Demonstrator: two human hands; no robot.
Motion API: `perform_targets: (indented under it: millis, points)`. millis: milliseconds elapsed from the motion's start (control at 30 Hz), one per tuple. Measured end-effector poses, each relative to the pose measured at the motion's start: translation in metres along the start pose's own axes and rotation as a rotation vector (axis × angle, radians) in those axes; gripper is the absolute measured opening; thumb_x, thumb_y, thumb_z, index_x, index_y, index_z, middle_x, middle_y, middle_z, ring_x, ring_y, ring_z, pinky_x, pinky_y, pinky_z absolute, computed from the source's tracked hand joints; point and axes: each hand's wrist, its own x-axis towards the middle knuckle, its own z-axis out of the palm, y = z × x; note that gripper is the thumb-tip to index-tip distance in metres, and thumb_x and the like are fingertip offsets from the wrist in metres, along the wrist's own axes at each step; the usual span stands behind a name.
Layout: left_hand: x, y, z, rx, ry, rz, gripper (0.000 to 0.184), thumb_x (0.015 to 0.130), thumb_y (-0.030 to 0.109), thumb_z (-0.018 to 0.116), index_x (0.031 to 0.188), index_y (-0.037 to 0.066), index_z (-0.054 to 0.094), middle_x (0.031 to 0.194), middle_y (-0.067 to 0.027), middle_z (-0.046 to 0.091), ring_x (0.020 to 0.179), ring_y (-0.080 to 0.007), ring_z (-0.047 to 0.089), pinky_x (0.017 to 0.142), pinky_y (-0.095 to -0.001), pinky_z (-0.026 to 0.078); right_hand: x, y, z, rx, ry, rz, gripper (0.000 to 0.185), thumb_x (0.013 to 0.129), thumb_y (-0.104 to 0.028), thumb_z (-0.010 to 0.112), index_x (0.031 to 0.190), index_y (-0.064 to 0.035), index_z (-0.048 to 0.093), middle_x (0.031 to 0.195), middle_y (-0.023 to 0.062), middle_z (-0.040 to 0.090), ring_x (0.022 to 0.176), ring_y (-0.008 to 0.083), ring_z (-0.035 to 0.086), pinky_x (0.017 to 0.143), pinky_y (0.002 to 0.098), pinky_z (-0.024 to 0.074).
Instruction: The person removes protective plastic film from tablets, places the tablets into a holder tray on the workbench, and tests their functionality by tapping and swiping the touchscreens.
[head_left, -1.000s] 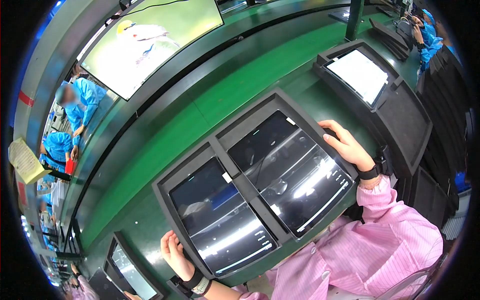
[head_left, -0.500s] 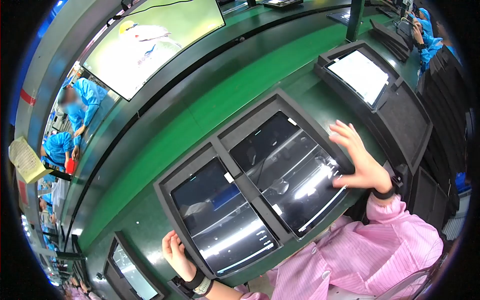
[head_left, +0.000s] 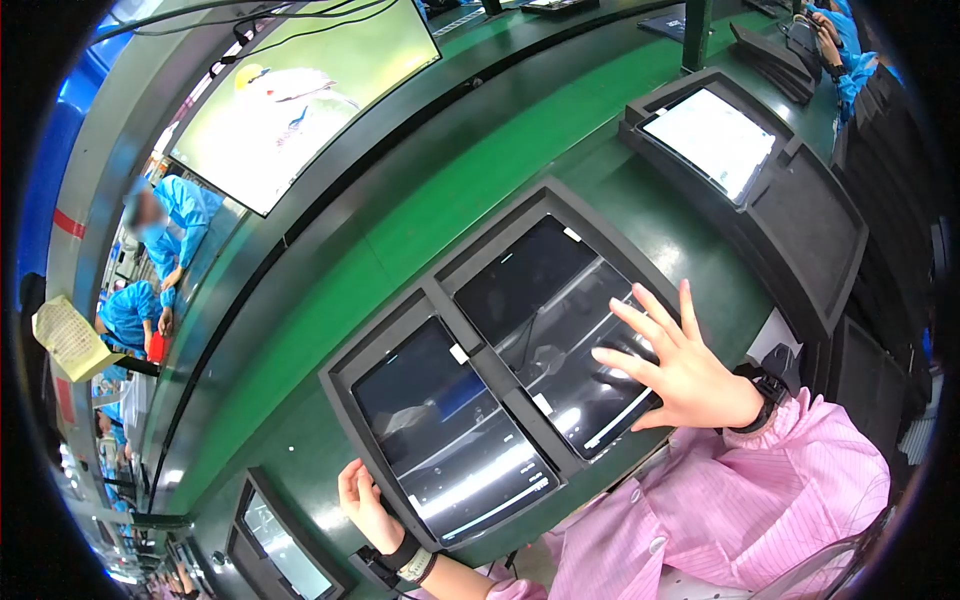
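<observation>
A black two-bay tray (head_left: 430,290) lies tilted across my view, with a dark glossy tablet in each bay. My right hand (head_left: 685,375) is spread over the lower part of the right tablet (head_left: 540,310); whether its fingertips touch the glass I cannot tell. Close against the tray's lower left edge is my left hand (head_left: 370,505), its fingers loosely bent and slightly apart, with nothing visible in them. The left tablet (head_left: 440,420) shows small white marks and reflected ceiling lights. Small white tabs sit at the tablets' edges.
Another black tray (head_left: 810,220) at the right holds a lit tablet (head_left: 712,140). One more tray with a tablet (head_left: 285,545) lies lower left. A large monitor (head_left: 310,100) stands beyond the green bench (head_left: 380,240). People in blue work at the far left and upper right.
My right hand has moved left and down, from the tray's right side to over the right tablet, fingers spread. The left hand stays at the tray's edge. The view has shifted slightly.
</observation>
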Motion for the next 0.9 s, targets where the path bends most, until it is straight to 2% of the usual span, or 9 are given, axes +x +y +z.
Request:
perform_targets:
  millis: [167,367,400,433,500,600,700,833,900]
  points:
    - [0.002,-0.007,-0.004,-0.046,-0.022,-0.006,0.012,0.09,0.006,0.051,0.099,0.001,0.056,0.086,-0.0008,0.059,0.07,-0.0033,0.051,0.059,-0.0152,0.039,-0.002,0.003,-0.001,0.037,0.024,-0.004,0.111,0.042,-0.027,0.085,0.139,-0.0219,0.032,0.144,0.0184,0.02,0.136,0.037,0.013,0.103,0.0664,0.0023]
    - [-0.044,0.003,-0.003,-0.127,-0.192,0.093,0.039,0.089,0.009,0.049,0.126,0.0,0.041,0.121,-0.0124,0.049,0.109,-0.0184,0.048,0.095,-0.0288,0.036,-0.031,0.028,-0.021,0.067,0.081,0.182,0.112,0.048,-0.026,0.084,0.141,-0.0104,0.024,0.145,0.0233,0.015,0.135,0.0409,0.013,0.107,0.0601,0.0073]
    - [-0.057,0.002,-0.007,-0.119,-0.258,0.139,0.054,0.089,0.014,0.049,0.136,-0.001,0.027,0.133,-0.0152,0.038,0.123,-0.0255,0.038,0.105,-0.034,0.025,-0.037,0.038,-0.019,0.068,0.079,0.201,0.114,0.05,-0.027,0.084,0.141,-0.005,0.02,0.144,0.0249,0.013,0.134,0.042,0.014,0.109,0.0553,0.0101]
    - [-0.07,0.003,-0.006,-0.305,-0.248,0.059,0.074,0.08,0.009,0.062,0.14,0.003,0.018,0.134,-0.0162,0.037,0.12,-0.0256,0.04,0.104,-0.0333,0.028,-0.043,0.047,-0.013,0.142,0.101,0.236,0.113,0.053,-0.028,0.083,0.141,-0.003,0.017,0.144,0.0238,0.017,0.134,0.0388,0.019,0.11,0.0518,0.0123]
    - [-0.097,0.021,-0.008,0.084,-0.334,0.129,0.073,0.079,0.011,0.066,0.138,0.003,0.024,0.136,-0.0216,0.036,0.123,-0.0297,0.04,0.1,-0.0378,0.036,-0.052,0.062,-0.001,0.364,0.124,0.237,0.11,0.057,-0.028,0.082,0.141,-0.0022,0.017,0.14,0.023,0.029,0.131,0.0352,0.029,0.109,0.0502,0.0159]
    - [-0.114,0.019,-0.017,0.204,-0.494,0.075,0.131,0.054,0.015,0.086,0.143,0.008,-0.01,0.147,-0.0203,0.013,0.132,-0.0297,0.023,0.108,-0.0391,0.02,-0.05,0.065,0.009,0.592,0.208,0.352,0.109,0.057,-0.029,0.082,0.141,-0.003,0.017,0.135,0.0194,0.039,0.127,0.0318,0.037,0.107,0.05,0.0199]
    - [-0.112,0.017,-0.003,0.359,-0.25,0.013,0.121,0.056,0.012,0.085,0.143,0.007,0.002,0.144,-0.0205,0.021,0.128,-0.0286,0.029,0.107,-0.0371,0.025,-0.035,0.069,-0.007,0.206,0.122,0.22,0.112,0.055,-0.032,0.083,0.141,-0.0031,0.018,0.133,0.017,0.043,0.124,0.0311,0.041,0.106,0.0484,0.0235]
    - [-0.076,0.015,0.01,0.437,-0.228,0.159,0.113,0.057,0.006,0.083,0.142,0.006,0.008,0.14,-0.0197,0.03,0.126,-0.0268,0.033,0.105,-0.036,0.028,0.009,0.082,-0.01,0.141,0.09,0.181,0.106,0.059,-0.035,0.08,0.14,-0.0047,0.019,0.132,0.0174,0.044,0.121,0.0312,0.044,0.105,0.0482,0.0246]
    - [-0.043,0.012,0.017,0.336,-0.268,0.175,0.11,0.06,0.01,0.083,0.143,0.006,0.01,0.145,-0.0159,0.023,0.129,-0.028,0.03,0.107,-0.0361,0.024,0.042,0.092,-0.007,0.181,0.144,0.131,0.102,0.063,-0.031,0.079,0.14,-0.0049,0.018,0.113,0.0223,0.055,0.109,0.035,0.052,0.101,0.0462,0.0295]
